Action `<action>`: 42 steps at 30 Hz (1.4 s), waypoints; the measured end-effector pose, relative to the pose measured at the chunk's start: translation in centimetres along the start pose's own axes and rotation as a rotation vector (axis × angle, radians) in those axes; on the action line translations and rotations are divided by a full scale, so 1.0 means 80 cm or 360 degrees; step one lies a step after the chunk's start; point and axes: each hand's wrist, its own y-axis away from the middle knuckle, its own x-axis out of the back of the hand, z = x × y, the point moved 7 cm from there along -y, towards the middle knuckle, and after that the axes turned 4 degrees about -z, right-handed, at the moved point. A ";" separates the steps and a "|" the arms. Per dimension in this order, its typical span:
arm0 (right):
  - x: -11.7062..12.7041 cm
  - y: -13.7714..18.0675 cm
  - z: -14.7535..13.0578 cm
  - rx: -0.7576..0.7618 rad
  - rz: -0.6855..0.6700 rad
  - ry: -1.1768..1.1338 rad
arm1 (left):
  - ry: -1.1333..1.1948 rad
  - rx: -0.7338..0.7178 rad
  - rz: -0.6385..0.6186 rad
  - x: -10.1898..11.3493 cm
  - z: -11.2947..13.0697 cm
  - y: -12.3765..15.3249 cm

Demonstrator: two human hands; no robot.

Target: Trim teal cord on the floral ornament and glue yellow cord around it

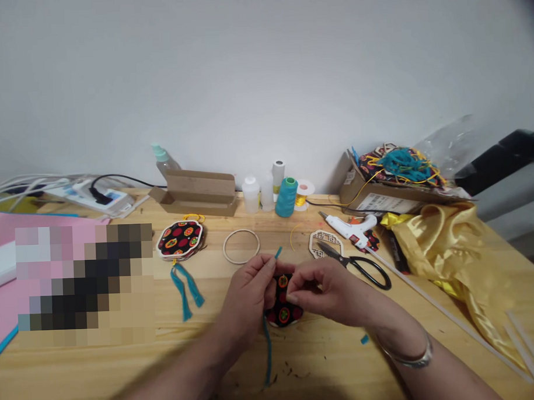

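Teal cord (pixel 267 346) pinched in left hand (pixel 248 294) | right hand (pixel 322 288) pinches round patterned fabric disc (pixel 283 313)

I can't read any words from here; the white label (pixel 383 204) on the cardboard box (pixel 350 188) has print (too tiny for me)

Bare forearms, silver bangle (pixel 408 358) on right wrist

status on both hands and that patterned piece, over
Left hand pinching teal cord. Right hand gripping patterned fabric piece. Scissors close beside right hand, not touching.
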 end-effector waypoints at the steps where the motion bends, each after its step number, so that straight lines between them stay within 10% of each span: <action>1: 0.000 0.001 0.001 -0.0025 0.0001 -0.0042 | -0.0024 0.0006 -0.0015 -0.001 0.000 0.001; 21: 0.029 -0.004 0.004 -0.0048 0.0278 0.0143 | -0.0140 0.0144 -0.0172 -0.013 -0.009 0.006; 30: 0.060 -0.004 0.022 -0.0074 0.0830 -0.0306 | 0.0083 0.0077 -0.0052 -0.006 -0.002 0.004; 42: 0.031 -0.015 0.034 -0.0139 0.0482 -0.0677 | 0.0142 0.0029 -0.0046 -0.003 0.001 0.005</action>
